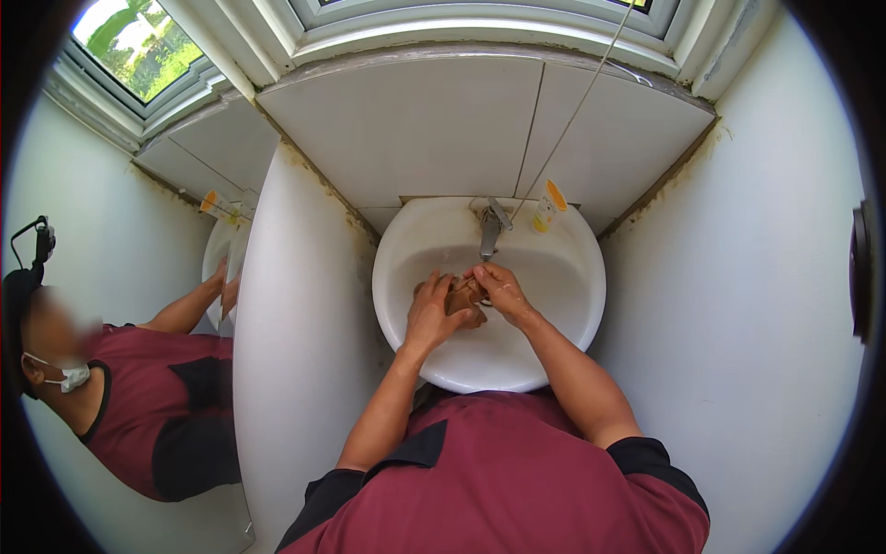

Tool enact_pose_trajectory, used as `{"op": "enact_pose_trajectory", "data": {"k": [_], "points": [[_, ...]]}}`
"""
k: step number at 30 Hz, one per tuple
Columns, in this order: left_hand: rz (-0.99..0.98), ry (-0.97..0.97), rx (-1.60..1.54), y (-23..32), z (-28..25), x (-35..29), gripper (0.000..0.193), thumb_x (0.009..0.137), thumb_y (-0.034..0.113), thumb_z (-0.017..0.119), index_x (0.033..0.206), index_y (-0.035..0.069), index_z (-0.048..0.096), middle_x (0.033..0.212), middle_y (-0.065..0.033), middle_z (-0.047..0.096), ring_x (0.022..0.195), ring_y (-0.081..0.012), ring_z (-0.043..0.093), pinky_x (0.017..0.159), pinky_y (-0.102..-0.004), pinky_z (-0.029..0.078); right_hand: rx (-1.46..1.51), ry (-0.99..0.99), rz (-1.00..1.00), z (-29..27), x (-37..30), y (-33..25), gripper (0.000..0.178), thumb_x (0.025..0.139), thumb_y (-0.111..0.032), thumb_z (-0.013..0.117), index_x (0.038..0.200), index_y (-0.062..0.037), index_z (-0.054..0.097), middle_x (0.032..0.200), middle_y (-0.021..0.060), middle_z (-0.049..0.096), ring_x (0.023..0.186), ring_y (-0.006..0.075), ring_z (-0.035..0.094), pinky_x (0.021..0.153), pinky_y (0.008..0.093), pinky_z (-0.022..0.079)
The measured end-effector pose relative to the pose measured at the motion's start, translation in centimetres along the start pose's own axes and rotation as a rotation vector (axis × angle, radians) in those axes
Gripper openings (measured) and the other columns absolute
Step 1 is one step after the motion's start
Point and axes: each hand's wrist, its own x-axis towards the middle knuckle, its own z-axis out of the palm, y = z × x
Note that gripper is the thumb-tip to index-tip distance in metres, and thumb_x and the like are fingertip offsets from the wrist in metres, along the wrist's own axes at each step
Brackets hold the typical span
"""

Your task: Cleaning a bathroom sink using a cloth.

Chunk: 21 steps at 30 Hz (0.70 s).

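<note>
Both my hands are inside a white washbasin [581, 286], just below the spout of the metal tap [490, 235]. Between them is a small brown, wet-looking thing [467, 301], partly covered by my fingers; its kind I cannot make out. My left hand [432, 312] is closed around its left side, fingers curled over the top. At its upper right edge my right hand [499, 288] pinches with thumb and fingertips. Whether water runs from the tap is hard to tell.
A white and yellow tube [548, 207] with an orange end stands on the basin's back right rim. A thin cord [577, 113] hangs down beside the tap. White walls close in on both sides; a mirror [175, 295] at the left reflects the scene. Windows [480, 17] lie beyond.
</note>
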Motion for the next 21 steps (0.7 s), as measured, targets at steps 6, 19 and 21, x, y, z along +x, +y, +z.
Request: {"op": "enact_pose_trajectory", "data": {"k": [6,19,21], "points": [[-0.226,-0.548,-0.578,-0.6,-0.2,2.0,0.056,0.075,0.030,0.082,0.120,0.005,0.062,0.121,-0.0107,0.061,0.112,-0.0263,0.058,0.092,-0.0341,0.047,-0.174,-0.078,-0.320,0.6,-2.9,-6.7,0.030,0.103,-0.026,0.049,0.101,0.0001,0.064,0.088,0.0055,0.067,0.087,0.0122,0.061,0.082,0.0262,0.048],[0.117,-0.092,-0.716,0.7,-8.2,4.4,0.018,0.084,0.020,0.074,0.088,0.002,0.074,0.091,-0.0033,0.058,0.085,-0.0145,0.054,0.077,-0.0269,0.045,-0.539,0.015,-0.435,-0.8,-5.0,-7.8,0.048,0.096,-0.039,0.058,0.126,-0.0027,0.054,0.101,0.0125,0.065,0.098,0.0233,0.063,0.093,0.0323,0.046],[0.142,0.023,-0.604,-0.8,-6.6,4.5,0.016,0.084,0.019,0.074,0.086,0.003,0.074,0.092,-0.0035,0.059,0.087,-0.0145,0.056,0.081,-0.0268,0.046,-0.712,-0.160,0.004,-2.7,-4.0,-4.4,0.045,0.094,-0.037,0.059,0.124,-0.0039,0.056,0.108,0.0155,0.064,0.100,0.0257,0.061,0.090,0.0345,0.047]]}}
